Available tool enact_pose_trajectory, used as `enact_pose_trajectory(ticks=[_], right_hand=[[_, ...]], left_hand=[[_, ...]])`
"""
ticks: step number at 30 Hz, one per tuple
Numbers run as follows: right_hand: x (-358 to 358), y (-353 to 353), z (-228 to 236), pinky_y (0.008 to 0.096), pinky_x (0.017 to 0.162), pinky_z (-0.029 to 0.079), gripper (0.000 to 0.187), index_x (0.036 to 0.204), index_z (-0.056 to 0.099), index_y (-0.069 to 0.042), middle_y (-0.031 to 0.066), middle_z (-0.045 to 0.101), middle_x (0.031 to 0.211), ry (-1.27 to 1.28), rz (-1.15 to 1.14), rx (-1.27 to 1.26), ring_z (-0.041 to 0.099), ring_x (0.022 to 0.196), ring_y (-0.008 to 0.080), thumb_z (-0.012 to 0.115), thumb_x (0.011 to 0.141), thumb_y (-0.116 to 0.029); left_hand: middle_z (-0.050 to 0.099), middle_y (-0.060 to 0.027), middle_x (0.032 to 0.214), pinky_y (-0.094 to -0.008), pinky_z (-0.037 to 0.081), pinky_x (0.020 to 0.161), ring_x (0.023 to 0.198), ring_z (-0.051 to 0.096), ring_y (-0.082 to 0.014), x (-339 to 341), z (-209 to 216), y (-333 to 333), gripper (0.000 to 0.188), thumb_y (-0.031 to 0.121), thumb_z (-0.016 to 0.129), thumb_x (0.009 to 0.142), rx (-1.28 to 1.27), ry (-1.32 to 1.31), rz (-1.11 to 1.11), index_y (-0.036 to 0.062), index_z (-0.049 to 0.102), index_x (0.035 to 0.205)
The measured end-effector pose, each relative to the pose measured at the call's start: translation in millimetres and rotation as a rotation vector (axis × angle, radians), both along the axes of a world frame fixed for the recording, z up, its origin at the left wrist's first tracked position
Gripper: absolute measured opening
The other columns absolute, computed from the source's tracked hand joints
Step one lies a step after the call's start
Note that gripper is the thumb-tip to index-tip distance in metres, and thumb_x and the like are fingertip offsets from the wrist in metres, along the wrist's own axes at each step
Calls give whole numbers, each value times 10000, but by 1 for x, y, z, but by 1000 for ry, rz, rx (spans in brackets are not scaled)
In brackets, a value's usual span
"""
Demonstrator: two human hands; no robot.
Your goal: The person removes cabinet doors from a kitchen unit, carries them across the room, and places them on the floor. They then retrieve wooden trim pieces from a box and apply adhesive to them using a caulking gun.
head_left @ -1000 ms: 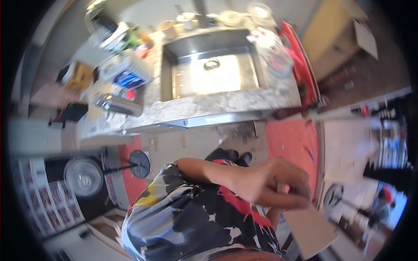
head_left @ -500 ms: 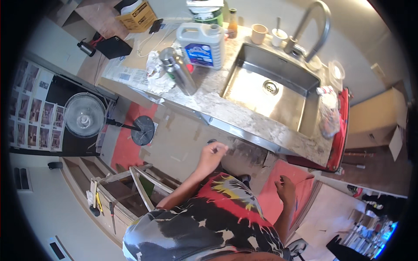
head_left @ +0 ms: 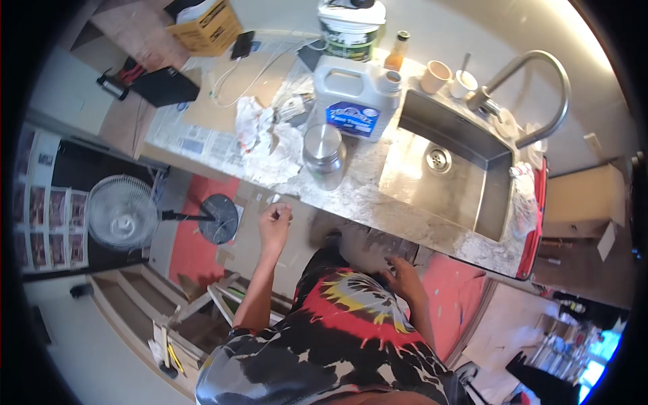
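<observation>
My left hand (head_left: pixel 275 226) is raised in front of the counter's edge, its fingers curled together. Whatever it may hold is too small or hidden to make out. Nearest to it on the counter is crumpled white paper (head_left: pixel 273 152). A steel bottle (head_left: pixel 325 155) with a round lid stands upright close to the counter's edge. Just behind the bottle is a grey plastic jug (head_left: pixel 347 84) with a blue label. My right hand (head_left: pixel 403 278) hangs low in front of my shirt, fingers loosely apart, holding nothing that I can see.
Right of the jug is a steel sink (head_left: pixel 422 182) with a curved tap (head_left: pixel 563 101). Cups (head_left: pixel 435 76), a small amber bottle (head_left: pixel 397 50) and a white bucket (head_left: pixel 351 30) line the back. A standing fan (head_left: pixel 121 212) and a wooden frame (head_left: pixel 182 310) are at the left.
My view has shifted closer to the counter. My left hand has moved left and a little up, toward the crumpled paper; my right hand has come in leftward, in front of my body.
</observation>
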State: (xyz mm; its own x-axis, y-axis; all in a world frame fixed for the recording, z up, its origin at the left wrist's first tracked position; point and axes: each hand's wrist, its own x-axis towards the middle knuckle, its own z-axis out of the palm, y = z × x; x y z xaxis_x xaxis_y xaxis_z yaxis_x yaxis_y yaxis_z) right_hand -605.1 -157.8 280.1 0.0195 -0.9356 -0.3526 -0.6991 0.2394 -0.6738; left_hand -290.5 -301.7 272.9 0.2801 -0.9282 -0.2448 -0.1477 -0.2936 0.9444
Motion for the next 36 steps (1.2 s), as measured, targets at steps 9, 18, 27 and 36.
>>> enact_pose_trajectory(ticks=[9, 18, 27, 36], right_hand=[[-20, 9, 12, 422, 815, 464, 381, 1082, 581, -9, 208, 606, 1027, 56, -99, -2, 587, 934, 365, 660, 790, -240], [-51, -72, 75, 353, 783, 484, 348, 1048, 628, -17, 171, 645, 988, -270, 24, -107, 629, 882, 267, 660, 819, -276], [-72, -370, 125, 351, 801, 477, 387, 1073, 594, 3, 164, 624, 968, -157, -155, -733, 603, 911, 264, 669, 788, -247], [-54, -501, 100, 429, 766, 467, 294, 959, 558, -60, 166, 592, 929, 180, -214, -765, 575, 884, 354, 674, 704, -149]], left_hand=[[584, 6, 653, -213, 419, 555, 599, 518, -52, -35, -8, 10, 138, 144, 618, 867, 116, 66, -312, 33, 639, 788], [673, -89, 805, -288, 482, 702, 741, 618, -151, -104, 0, 61, 243, 229, 663, 810, 83, -187, -834, 20, 666, 934], [667, -102, 868, -291, 488, 710, 742, 630, -162, -83, 7, 15, 323, 232, 638, 839, 429, 106, -1042, -1, 606, 1059], [670, -101, 887, -283, 486, 747, 808, 634, -155, -71, -6, -10, 342, 235, 646, 850, 297, -114, -1252, 24, 589, 1112]])
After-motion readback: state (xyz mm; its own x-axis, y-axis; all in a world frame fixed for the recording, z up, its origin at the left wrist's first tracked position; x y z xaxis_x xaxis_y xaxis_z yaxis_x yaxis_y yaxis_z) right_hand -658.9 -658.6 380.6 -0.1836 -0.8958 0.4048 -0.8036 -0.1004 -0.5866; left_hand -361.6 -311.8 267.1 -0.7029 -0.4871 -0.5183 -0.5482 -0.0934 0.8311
